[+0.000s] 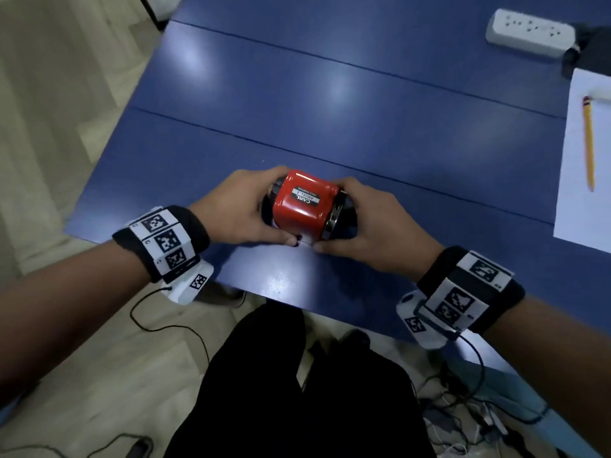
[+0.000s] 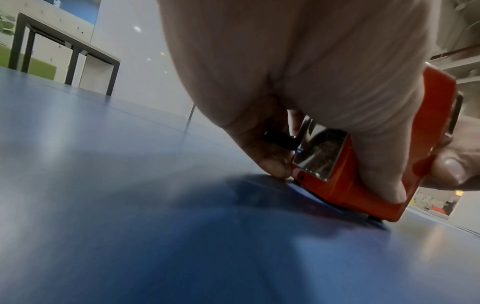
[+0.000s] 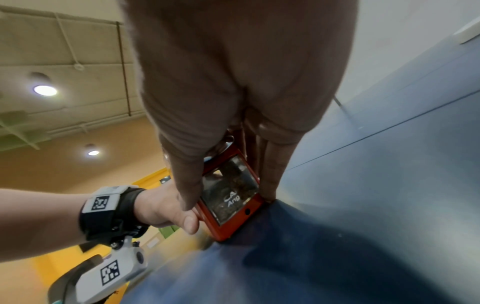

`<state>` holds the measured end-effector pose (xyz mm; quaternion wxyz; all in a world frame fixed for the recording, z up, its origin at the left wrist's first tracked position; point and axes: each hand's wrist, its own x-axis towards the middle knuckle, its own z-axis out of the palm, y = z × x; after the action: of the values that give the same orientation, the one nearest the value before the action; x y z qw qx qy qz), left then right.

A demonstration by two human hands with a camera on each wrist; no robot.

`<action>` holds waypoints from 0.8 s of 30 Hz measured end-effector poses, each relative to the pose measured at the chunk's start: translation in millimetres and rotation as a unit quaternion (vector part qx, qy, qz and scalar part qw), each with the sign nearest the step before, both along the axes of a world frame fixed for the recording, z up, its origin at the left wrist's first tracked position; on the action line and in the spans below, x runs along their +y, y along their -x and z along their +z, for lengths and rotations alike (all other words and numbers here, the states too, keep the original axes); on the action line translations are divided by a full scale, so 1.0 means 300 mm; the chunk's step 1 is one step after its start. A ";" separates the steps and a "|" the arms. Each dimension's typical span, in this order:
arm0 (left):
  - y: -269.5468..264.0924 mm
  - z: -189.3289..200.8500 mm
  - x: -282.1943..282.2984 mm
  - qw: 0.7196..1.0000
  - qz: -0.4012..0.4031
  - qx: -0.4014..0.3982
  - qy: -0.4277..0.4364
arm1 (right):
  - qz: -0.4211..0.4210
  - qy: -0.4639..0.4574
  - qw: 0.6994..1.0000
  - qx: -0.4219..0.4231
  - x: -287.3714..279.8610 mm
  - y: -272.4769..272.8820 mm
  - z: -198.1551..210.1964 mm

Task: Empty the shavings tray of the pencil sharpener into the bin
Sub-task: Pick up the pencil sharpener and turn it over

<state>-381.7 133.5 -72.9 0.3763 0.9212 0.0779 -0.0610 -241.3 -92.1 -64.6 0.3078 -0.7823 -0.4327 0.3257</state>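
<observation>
Both my hands clamp the red pencil sharpener (image 1: pixel 305 206) near the blue table's (image 1: pixel 330 94) front edge: left hand (image 1: pixel 238 209) curled round its crank end, right hand (image 1: pixel 373 226) round the other. Its clear shavings tray (image 3: pixel 230 186) faces me, seated. Farther right lie a pencil (image 1: pixel 588 143) on paper (image 1: pixel 582 209), then a power strip (image 1: pixel 529 31).

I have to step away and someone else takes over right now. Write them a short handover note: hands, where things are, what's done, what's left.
Left hand: grips the red pencil sharpener from its left side.
Right hand: grips the sharpener's right side.
The sharpener stands on the blue table, near its front edge. The clear shavings tray is still seated in the body, shavings inside.
Done: sharpener held with both hands.
Left: pull the tray out, tip it into the bin, refit it. No bin shows in any view, so find it first.
</observation>
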 end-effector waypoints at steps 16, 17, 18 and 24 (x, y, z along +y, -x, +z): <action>-0.045 -0.006 0.008 0.996 -0.061 -0.004 -0.059 | 0.048 0.020 0.992 -0.117 0.025 -0.039 -0.001; -0.043 -0.008 0.008 0.997 -0.055 -0.005 -0.050 | 0.044 0.017 0.992 -0.119 0.024 -0.038 -0.001; -0.040 -0.011 0.010 0.998 -0.051 -0.009 -0.042 | 0.040 0.013 0.992 -0.119 0.021 -0.034 0.000; -0.025 0.036 0.003 0.996 -0.080 0.011 -0.041 | 0.015 0.004 0.993 -0.114 -0.005 0.005 -0.005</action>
<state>-374.2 134.5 -62.2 0.3309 0.9385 0.0102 -0.0979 -242.7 -93.6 -66.0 0.2487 -0.8089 -0.4754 0.2405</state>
